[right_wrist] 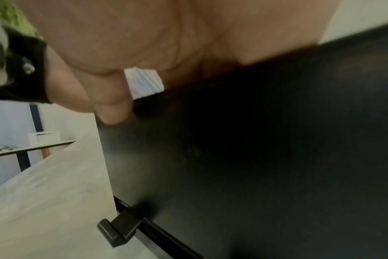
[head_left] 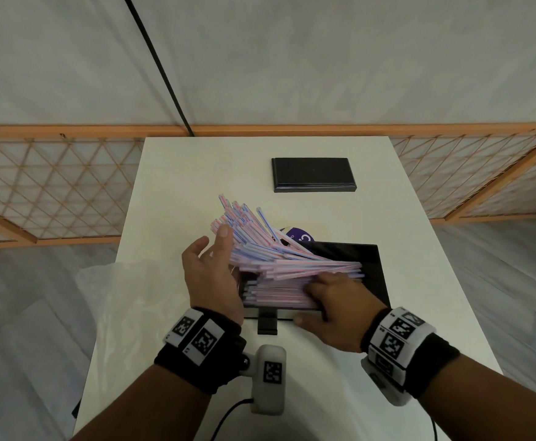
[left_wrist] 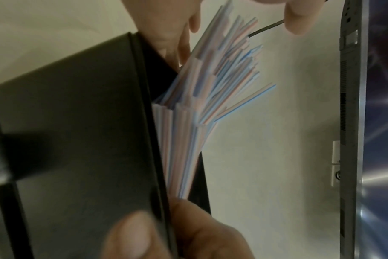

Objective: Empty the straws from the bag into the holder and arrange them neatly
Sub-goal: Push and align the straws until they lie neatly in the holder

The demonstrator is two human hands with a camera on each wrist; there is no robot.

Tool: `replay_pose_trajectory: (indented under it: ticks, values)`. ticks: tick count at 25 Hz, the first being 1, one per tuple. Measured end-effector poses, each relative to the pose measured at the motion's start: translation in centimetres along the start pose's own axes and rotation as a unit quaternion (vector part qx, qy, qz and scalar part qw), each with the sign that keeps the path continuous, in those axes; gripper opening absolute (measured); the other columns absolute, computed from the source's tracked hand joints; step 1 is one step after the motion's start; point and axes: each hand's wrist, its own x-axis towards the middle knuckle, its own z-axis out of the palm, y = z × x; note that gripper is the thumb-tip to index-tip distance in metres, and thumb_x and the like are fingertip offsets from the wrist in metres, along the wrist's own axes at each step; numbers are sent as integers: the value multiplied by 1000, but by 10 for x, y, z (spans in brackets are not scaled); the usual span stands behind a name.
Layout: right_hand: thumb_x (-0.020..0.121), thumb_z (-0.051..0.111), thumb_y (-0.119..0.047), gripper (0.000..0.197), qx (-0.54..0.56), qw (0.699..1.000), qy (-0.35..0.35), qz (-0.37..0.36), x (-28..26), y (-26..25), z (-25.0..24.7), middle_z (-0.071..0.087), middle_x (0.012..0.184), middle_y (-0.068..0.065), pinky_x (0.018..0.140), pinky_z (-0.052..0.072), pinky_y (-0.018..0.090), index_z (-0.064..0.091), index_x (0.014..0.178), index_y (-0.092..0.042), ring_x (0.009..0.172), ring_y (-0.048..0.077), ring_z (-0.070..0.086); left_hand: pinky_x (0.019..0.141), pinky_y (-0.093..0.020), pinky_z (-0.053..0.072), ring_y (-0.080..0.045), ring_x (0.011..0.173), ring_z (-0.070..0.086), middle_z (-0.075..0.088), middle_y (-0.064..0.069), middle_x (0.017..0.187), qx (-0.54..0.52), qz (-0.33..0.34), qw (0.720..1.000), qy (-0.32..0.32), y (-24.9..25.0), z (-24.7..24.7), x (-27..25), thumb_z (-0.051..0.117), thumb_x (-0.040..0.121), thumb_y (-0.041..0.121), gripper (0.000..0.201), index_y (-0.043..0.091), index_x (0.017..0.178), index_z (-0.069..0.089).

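Many thin pink-and-blue striped straws [head_left: 279,265] lie in the black box-shaped holder [head_left: 371,268] in the middle of the white table. Their left ends fan up and out over its left side. My left hand [head_left: 211,249] is open, palm toward the fanned ends, straight fingers touching them. My right hand [head_left: 320,297] lies over the straws' right part, fingers curled on them and thumb on the holder's front wall. The left wrist view shows the straws [left_wrist: 188,122] rising out of the holder [left_wrist: 78,122]. In the right wrist view, straws [right_wrist: 144,84] show under my palm above the holder [right_wrist: 255,157].
A clear plastic bag [head_left: 117,297] lies crumpled at the table's left edge. The flat black lid [head_left: 313,174] sits at the back of the table. A purple-labelled item [head_left: 300,237] peeks out behind the holder. A small black tab [head_left: 267,324] juts from the holder's front base.
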Motion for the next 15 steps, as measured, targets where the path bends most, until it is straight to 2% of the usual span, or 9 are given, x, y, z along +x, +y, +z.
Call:
replay_pose_trajectory:
  ticks: [2, 4, 7, 9, 11, 13, 15]
  values:
    - [72, 33, -78, 76, 7, 1000, -16, 6, 3, -6, 3, 57, 119, -4, 98, 44, 42, 53, 126, -29, 116, 25, 52, 93, -58, 57, -38, 112, 70, 69, -17, 125, -12, -12, 1000, 1, 2, -1, 3, 85, 52, 65, 107, 6, 135, 51]
    - [71, 33, -77, 80, 13, 999, -37, 11, 6, -12, 2, 55, 130, -5, 102, 42, 44, 46, 135, -31, 123, 25, 50, 91, -55, 59, -36, 109, 72, 72, -16, 121, -17, -17, 1000, -15, 1, -2, 1, 82, 59, 61, 100, 4, 136, 51]
    - [66, 29, -83, 87, -5, 998, -51, 44, 15, -17, 0, 54, 136, -3, 104, 42, 47, 45, 134, -31, 126, 28, 51, 95, -49, 57, -31, 107, 70, 70, -10, 113, -23, -11, 1000, 0, -5, -4, 0, 82, 63, 58, 96, 3, 135, 50]
    - [72, 39, -78, 79, 9, 997, -75, 30, 20, -25, -1, 54, 139, -3, 105, 42, 47, 41, 139, -35, 127, 28, 50, 101, -54, 53, -32, 112, 68, 66, -15, 125, -4, -5, 1000, 1, -9, -3, 1, 85, 50, 69, 109, 7, 133, 51]
    - [78, 48, -73, 73, 23, 997, -68, 35, 24, -32, -4, 53, 141, -3, 105, 42, 46, 39, 140, -36, 129, 29, 49, 101, -58, 52, -35, 116, 66, 64, -18, 130, 16, -8, 1000, -4, -13, -4, 4, 83, 42, 77, 112, 13, 129, 53]
    - [79, 52, -71, 72, 29, 996, -70, 45, 27, -35, -7, 52, 142, -2, 105, 42, 45, 39, 140, -36, 129, 29, 49, 99, -57, 54, -32, 113, 68, 65, -14, 129, 25, -19, 999, -12, -17, -4, 5, 78, 46, 76, 104, 17, 129, 54]
    - [80, 52, -70, 68, 28, 995, -94, 27, 29, -38, -8, 53, 141, -3, 105, 43, 43, 40, 139, -38, 129, 29, 49, 97, -56, 56, -30, 110, 70, 68, -12, 127, 30, -26, 999, -26, -20, -5, 6, 75, 51, 75, 102, 16, 132, 54]
